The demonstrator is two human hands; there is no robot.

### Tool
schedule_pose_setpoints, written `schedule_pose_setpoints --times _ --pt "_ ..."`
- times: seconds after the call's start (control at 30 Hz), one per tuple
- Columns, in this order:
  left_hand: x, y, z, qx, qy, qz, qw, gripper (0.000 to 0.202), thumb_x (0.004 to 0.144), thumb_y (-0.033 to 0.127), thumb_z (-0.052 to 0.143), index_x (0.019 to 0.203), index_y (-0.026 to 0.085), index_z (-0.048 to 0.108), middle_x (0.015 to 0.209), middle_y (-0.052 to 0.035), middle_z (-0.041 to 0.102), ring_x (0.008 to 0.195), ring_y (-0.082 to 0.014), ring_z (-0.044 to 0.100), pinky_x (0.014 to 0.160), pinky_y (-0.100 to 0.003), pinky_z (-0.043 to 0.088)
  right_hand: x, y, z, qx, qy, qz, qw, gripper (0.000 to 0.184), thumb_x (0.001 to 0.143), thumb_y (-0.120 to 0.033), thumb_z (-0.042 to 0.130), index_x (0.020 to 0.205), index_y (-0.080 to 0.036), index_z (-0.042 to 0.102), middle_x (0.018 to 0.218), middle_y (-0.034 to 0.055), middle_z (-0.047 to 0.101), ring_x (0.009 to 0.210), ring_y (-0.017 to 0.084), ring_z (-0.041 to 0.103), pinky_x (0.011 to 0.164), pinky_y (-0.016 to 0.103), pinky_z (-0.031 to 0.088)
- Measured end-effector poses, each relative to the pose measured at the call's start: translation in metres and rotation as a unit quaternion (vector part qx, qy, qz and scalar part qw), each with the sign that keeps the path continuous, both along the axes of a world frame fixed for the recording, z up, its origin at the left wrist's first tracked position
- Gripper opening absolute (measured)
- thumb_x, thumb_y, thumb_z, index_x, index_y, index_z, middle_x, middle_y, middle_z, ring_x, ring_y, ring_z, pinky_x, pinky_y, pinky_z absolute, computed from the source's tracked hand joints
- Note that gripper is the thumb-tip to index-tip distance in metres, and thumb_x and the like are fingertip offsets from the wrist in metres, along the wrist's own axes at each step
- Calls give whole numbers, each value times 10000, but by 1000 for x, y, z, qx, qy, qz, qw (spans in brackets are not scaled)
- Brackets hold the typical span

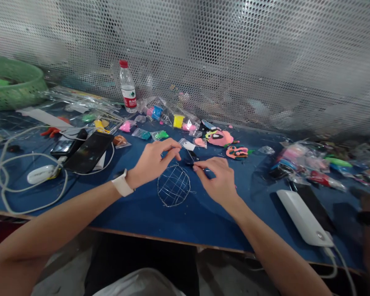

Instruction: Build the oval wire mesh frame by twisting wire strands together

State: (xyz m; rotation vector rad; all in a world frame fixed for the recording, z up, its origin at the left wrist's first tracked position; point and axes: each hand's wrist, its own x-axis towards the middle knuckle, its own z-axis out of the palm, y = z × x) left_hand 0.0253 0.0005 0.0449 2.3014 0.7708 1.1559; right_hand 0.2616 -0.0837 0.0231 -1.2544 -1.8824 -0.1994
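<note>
A round wire mesh frame (173, 186) lies on the blue table (148, 209) between my two hands. My left hand (154, 160), with a white watch band on the wrist, pinches at the frame's upper edge with thumb and fingers closed. My right hand (217, 177) is closed around a small dark tool (193, 158) whose tip meets the frame's top right rim. What exactly the left fingers pinch is too small to make out, probably the wire.
A water bottle (128, 87) stands at the back by the perforated screen. Small bags of coloured clay (156, 112) and pink clay figures (219, 137) lie behind the hands. Phones (89, 151), a white mouse (40, 174) and cable sit left; a white power bank (304, 218) right; a green basket (12, 82) far left.
</note>
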Motion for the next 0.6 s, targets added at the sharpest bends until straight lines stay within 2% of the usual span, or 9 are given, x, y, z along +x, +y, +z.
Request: schedule_pose_setpoints --times 0.07,0.17,0.2,0.27,0.33,0.43,0.5,0.57,0.6 --pt "-16 6 7 106 88 1 990 206 1128 234 516 1069 229 713 906 2 816 751 -142 714 903 -342 522 16 6 4 69 -70 -27 995 97 1043 -213 733 996 -274 794 849 -13 829 801 208 741 868 437 483" --pt "-48 2 13 223 257 -22 940 396 1029 29 399 1089 236 731 790 -7 750 740 -183 693 974 -405 511 35 9 14 94 -177 2 980 176 1054 -162 701 1051 -314 790 894 -30 840 920 230 753 1017 503 466" --pt "-58 -4 14 243 301 -35 922 440 990 -3 388 1114 237 736 764 -13 729 739 -201 687 983 -422 512 37 8 17 87 -207 25 974 215 1055 -146 692 1072 -339 787 905 -44 841 976 236 758 1075 526 447" --pt "-78 -24 13 263 337 -36 903 440 979 9 408 1170 231 736 771 -27 725 763 -231 693 994 -454 517 35 4 21 68 -241 90 964 300 1061 -102 651 1106 -370 779 932 -65 844 1027 220 765 1144 534 433" --pt "-93 -51 11 250 333 -20 909 417 1009 29 408 1194 220 729 798 -29 749 771 -229 708 988 -456 527 26 -2 22 64 -241 128 960 307 1055 -90 652 1101 -372 766 922 -78 841 1010 200 777 1171 527 445" --pt "-103 -97 1 159 202 57 965 231 1088 159 521 1154 259 718 856 16 816 710 -174 723 883 -369 561 6 -10 18 87 -201 167 961 225 1033 -129 714 1083 -348 739 869 -86 832 932 185 791 1150 521 489" --pt "-100 -129 -10 45 80 113 989 156 1103 237 570 1179 275 701 897 24 841 781 -174 769 847 -336 590 -9 -16 14 93 -164 200 962 178 1025 -139 733 1088 -306 725 869 -63 836 903 183 800 1133 519 512" --pt "-88 -158 -26 -134 -35 130 982 110 1112 304 589 1145 272 689 888 14 846 779 -172 798 770 -302 621 -25 -23 10 96 -141 235 957 182 1021 -122 725 1101 -285 716 839 -57 829 862 175 804 1118 509 531" --pt "-80 -171 -36 -214 -113 129 962 131 1120 349 579 1111 259 673 840 7 835 742 -182 800 750 -311 638 -32 -28 8 96 -121 254 955 203 1022 -112 710 1119 -291 709 834 -64 828 841 163 802 1103 494 546"
